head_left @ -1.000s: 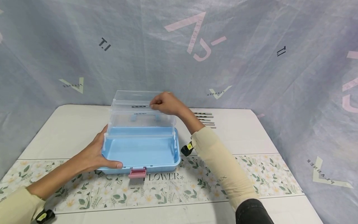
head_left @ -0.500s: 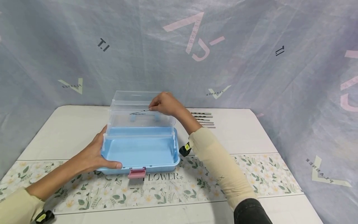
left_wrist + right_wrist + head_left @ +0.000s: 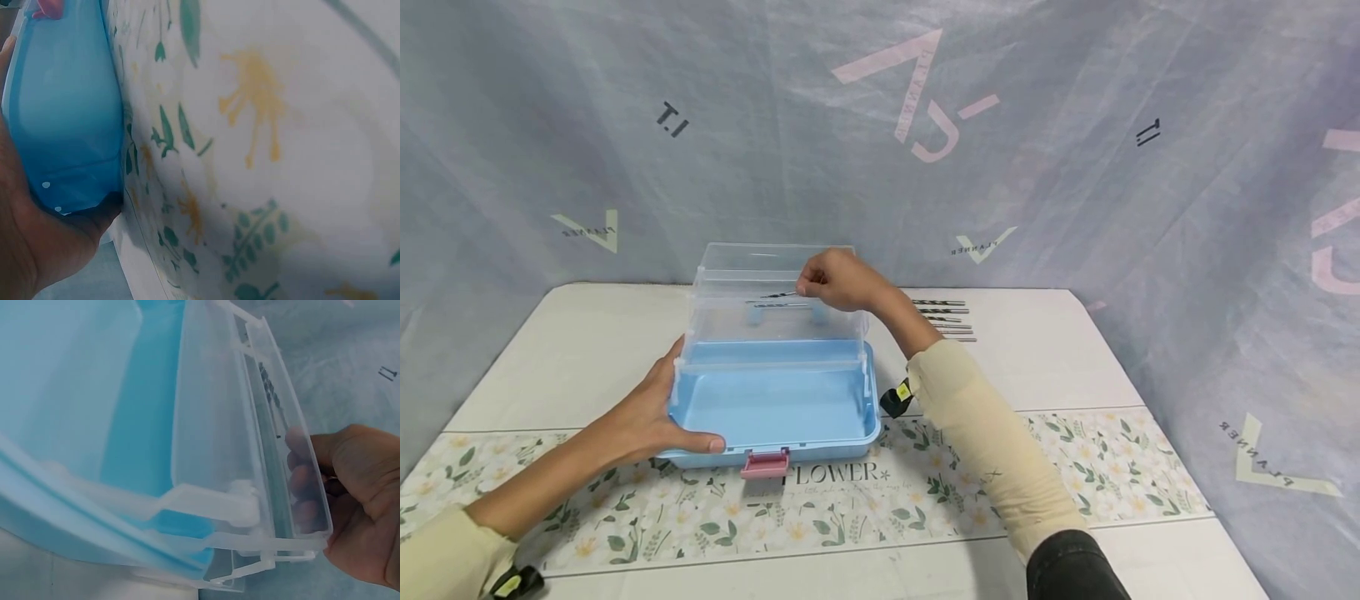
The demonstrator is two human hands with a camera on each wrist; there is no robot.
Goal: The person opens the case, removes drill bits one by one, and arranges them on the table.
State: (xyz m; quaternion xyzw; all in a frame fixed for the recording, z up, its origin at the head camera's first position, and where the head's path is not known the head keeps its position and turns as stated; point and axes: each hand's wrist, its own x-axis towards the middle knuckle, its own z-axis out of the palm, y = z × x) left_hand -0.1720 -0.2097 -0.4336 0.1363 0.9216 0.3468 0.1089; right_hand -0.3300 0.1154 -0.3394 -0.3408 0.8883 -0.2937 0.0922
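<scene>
A blue plastic storage box [image 3: 775, 408] stands with its clear fold-out trays [image 3: 722, 327] raised at the back and a pink latch [image 3: 765, 463] hanging at its front. My left hand [image 3: 643, 421] grips the box's left end, thumb over the front corner and fingers along the side. Over the upper clear tray, my right hand [image 3: 844, 280] pinches the right end of a dark twist drill bit [image 3: 780, 295]. Another drill bit [image 3: 784, 305] lies in the tray just below it. In the right wrist view, the right fingertips [image 3: 304, 481] show through the clear tray wall.
Several drill bits [image 3: 946, 312] lie in a row on the white table behind the right forearm. A flower-patterned strip [image 3: 970, 475] crosses the table. Grey printed cloth [image 3: 880, 150] hangs behind and at both sides.
My right hand has lowered slightly and shifted a little left, bringing the drill bit down closer to the one in the tray. The left hand keeps its grip on the box.
</scene>
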